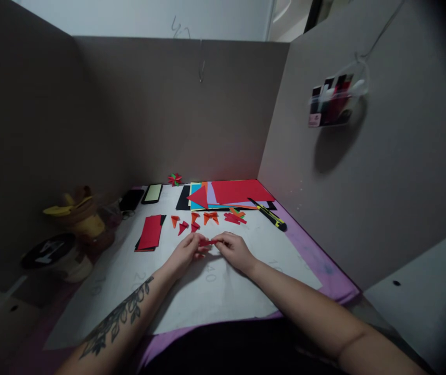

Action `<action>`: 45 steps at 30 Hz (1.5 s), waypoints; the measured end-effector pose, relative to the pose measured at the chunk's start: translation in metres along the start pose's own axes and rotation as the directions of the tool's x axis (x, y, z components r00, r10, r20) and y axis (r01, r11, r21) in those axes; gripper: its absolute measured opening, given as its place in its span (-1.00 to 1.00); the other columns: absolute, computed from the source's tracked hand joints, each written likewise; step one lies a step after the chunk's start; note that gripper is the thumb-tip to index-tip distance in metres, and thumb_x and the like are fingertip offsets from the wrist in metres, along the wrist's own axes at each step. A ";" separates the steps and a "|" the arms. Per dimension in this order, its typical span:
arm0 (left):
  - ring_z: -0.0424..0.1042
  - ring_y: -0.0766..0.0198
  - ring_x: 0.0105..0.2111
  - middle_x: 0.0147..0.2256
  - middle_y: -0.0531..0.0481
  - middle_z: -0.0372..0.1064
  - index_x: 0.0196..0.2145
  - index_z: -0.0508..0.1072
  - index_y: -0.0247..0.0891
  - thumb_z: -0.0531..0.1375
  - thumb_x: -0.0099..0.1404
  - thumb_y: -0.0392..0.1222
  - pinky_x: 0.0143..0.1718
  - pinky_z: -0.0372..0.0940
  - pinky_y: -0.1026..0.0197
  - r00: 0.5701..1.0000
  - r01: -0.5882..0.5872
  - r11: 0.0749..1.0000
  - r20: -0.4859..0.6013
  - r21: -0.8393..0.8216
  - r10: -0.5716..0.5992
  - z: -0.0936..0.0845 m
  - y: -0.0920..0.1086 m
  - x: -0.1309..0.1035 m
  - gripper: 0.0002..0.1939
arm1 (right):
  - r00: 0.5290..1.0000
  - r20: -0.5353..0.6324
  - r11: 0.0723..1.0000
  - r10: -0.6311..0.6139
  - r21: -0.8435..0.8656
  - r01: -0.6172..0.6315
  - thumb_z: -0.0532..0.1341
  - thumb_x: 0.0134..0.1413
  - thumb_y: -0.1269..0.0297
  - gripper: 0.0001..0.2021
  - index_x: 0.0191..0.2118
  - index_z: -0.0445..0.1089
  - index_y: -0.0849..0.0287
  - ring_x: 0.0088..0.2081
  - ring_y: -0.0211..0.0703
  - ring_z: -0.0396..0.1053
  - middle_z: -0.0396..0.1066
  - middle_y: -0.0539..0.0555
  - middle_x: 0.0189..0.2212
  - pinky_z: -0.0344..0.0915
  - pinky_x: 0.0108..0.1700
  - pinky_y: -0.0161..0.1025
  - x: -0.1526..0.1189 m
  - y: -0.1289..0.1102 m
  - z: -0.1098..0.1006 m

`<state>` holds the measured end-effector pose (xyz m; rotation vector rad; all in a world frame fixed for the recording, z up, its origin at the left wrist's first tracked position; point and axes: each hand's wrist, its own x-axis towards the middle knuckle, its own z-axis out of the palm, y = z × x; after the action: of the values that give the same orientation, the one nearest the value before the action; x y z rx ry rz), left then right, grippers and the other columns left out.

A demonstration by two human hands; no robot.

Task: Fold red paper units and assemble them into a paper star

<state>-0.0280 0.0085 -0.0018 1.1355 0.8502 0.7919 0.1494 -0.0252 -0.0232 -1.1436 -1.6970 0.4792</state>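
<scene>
Head view, lower centre of the frame: left hand [186, 253] and right hand [233, 251] meeting over a white sheet [215, 291] on the counter [324, 271], fingers pinched narrow on a small red paper piece [206, 242] held between both hands, just above the sheet. Tattooed left forearm entering from the lower left, bare right forearm from the lower right.

Just above the hands, near the middle of the frame: a scatter of small folded red and orange pieces [197, 220]. Left of them, a red rectangle on black sheets [150, 232]. Further up, a fanned stack of coloured paper [230, 194] topped with red, and a small red-and-green paper star [175, 179] at the back wall. Right of the stack, a yellow-and-black utility knife [271, 215] lying diagonally. Left of the stack, two phones [142, 196] side by side. Far left, a yellow plush toy [80, 216]. Upper right, a clear packet of paper strips [332, 100] hanging on the cardboard partition [402, 182].
</scene>
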 end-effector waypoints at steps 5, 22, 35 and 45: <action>0.40 0.32 -0.41 -0.25 -0.11 0.40 -0.22 0.37 -0.31 0.20 0.08 0.18 -0.51 0.26 0.34 0.993 -0.121 0.987 0.001 0.107 0.121 0.001 0.001 -0.001 -0.51 | 0.992 0.030 0.993 0.119 -0.016 -0.119 0.11 -0.01 0.45 -0.81 -0.38 0.48 0.18 -0.41 -0.25 0.34 0.43 0.02 -0.47 0.22 -0.34 -0.33 0.001 -0.003 0.001; 0.47 0.26 -0.32 -0.29 -0.03 0.52 -0.24 0.51 -0.20 0.11 0.22 -0.28 -0.26 0.31 0.26 0.789 -0.554 0.439 0.279 0.708 0.547 -0.013 -0.010 -0.003 -0.80 | 0.808 0.330 0.545 0.488 0.607 -0.578 0.30 -0.18 0.16 -0.75 -0.42 0.42 0.28 -0.61 -0.34 0.31 0.41 0.01 -0.64 0.20 -0.49 -0.38 0.002 0.004 0.007; 0.44 0.13 -0.11 -0.06 -0.12 0.43 -0.24 0.54 -0.16 0.12 0.18 -0.33 -0.04 0.31 0.09 0.777 -0.619 0.504 0.376 0.603 0.504 -0.013 -0.001 -0.011 -0.75 | 0.821 0.288 0.446 0.494 0.726 -0.523 0.41 -0.31 0.20 -0.70 -0.47 0.33 0.22 -0.60 -0.36 0.30 0.37 -0.07 -0.61 0.22 -0.51 -0.39 0.004 0.000 0.003; 0.44 0.13 -0.13 -0.10 -0.11 0.45 -0.28 0.56 -0.15 0.16 0.17 -0.25 -0.03 0.29 0.08 0.800 -0.586 0.546 0.319 0.599 0.509 -0.015 0.001 -0.010 -0.80 | 0.819 0.299 0.444 0.490 0.723 -0.529 0.43 -0.33 0.26 -0.73 -0.43 0.45 0.26 -0.52 -0.37 0.30 0.40 -0.03 -0.54 0.23 -0.39 -0.36 0.003 -0.001 0.002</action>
<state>-0.0462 0.0060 -0.0021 2.1713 0.6951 0.9440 0.1471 -0.0230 -0.0221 -0.9258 -0.8959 1.4942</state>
